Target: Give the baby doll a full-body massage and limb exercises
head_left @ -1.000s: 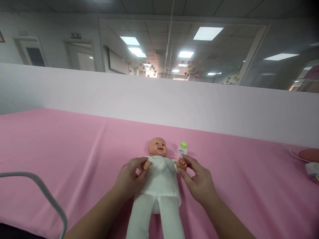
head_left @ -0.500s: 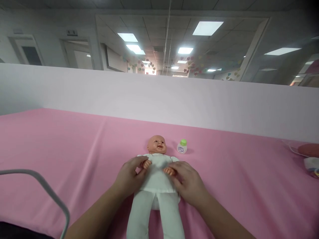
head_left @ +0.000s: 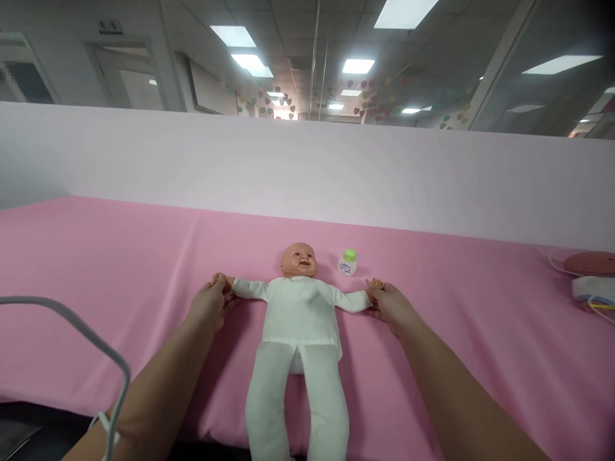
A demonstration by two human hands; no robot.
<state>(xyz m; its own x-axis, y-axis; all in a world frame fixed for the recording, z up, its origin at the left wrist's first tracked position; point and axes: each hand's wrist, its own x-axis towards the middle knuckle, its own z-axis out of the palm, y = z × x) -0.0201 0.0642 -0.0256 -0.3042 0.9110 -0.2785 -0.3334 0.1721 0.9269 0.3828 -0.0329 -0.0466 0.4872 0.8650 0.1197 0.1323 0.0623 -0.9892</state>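
Note:
A baby doll (head_left: 300, 320) in a white suit lies face up on the pink cloth (head_left: 120, 256), head away from me. Its arms are stretched straight out to both sides. My left hand (head_left: 209, 307) grips the doll's hand on the left side. My right hand (head_left: 391, 306) grips the doll's other hand on the right side. A small white bottle with a green cap (head_left: 346, 263) stands upright just right of the doll's head, apart from both hands.
A pale partition wall (head_left: 307, 173) runs along the far edge of the pink cloth. At the far right lie a pink rounded object (head_left: 590, 262) and a white item with thin cords (head_left: 593, 291). A grey cable (head_left: 72, 326) curves at the lower left.
The doll's arms were folded over its chest under my hands. Both hands have moved outward, pulling the doll's arms out straight to the sides. The view has tilted slightly.

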